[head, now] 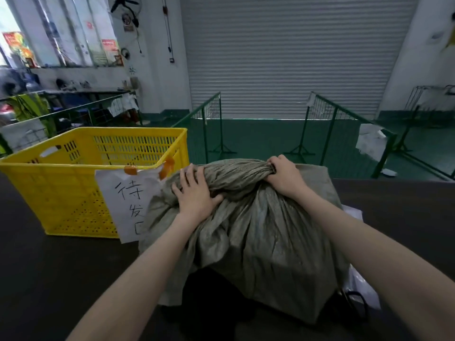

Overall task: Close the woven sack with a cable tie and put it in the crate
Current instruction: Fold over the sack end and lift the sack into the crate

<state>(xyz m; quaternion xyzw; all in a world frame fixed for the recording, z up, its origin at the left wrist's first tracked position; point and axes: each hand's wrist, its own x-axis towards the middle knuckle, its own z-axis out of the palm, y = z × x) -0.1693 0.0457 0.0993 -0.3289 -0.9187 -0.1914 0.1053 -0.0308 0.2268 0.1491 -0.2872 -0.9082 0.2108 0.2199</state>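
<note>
Both forearms are reaching over the surface (49, 279): the right hand (285, 174) is clenching the sack (258, 232) neck, the left hand (195, 193) is pressing flat beside it, likely awaiting a tie, crate (73, 173) farther left.

Daylight glares through the tall left-hand windows (61, 30), washing them out. Dim, soft indoor light elsewhere. Wide-angle bending and blur at the edges.
</note>
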